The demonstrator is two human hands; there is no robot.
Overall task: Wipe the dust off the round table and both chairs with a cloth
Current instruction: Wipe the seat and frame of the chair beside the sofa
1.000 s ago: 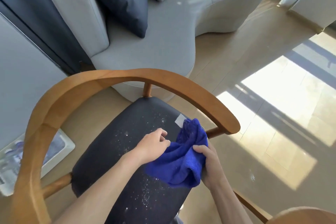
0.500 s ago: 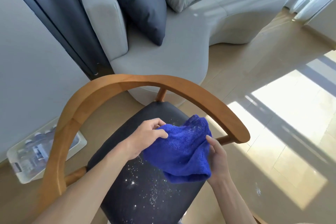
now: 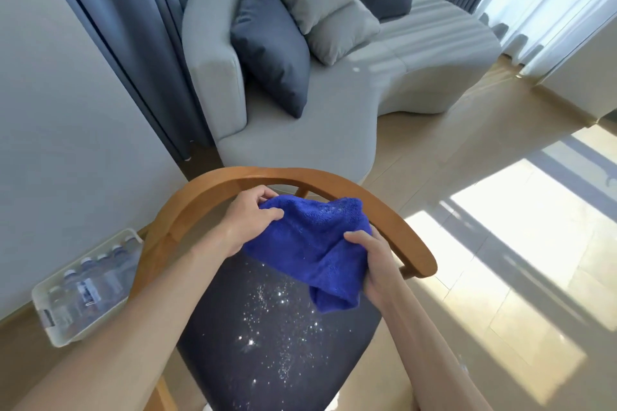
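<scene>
Both hands hold the blue cloth up between them: left hand pinches its far edge, right hand grips the bunched near end. Below the hands, chair seat speckled with white dust.

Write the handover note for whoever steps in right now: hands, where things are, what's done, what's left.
Left hand: grips the upper edge of the blue cloth.
Right hand: grips the cloth's lower right side.
The cloth is bunched between both hands, held above the rear of the chair seat, not pressed on it.
Done: nothing on this seat can be counted as finished; white dust specks cover its middle.
Left: wipe the seat and the wooden backrest. The round table and the other chair are out of view, so their state is unknown.
</scene>
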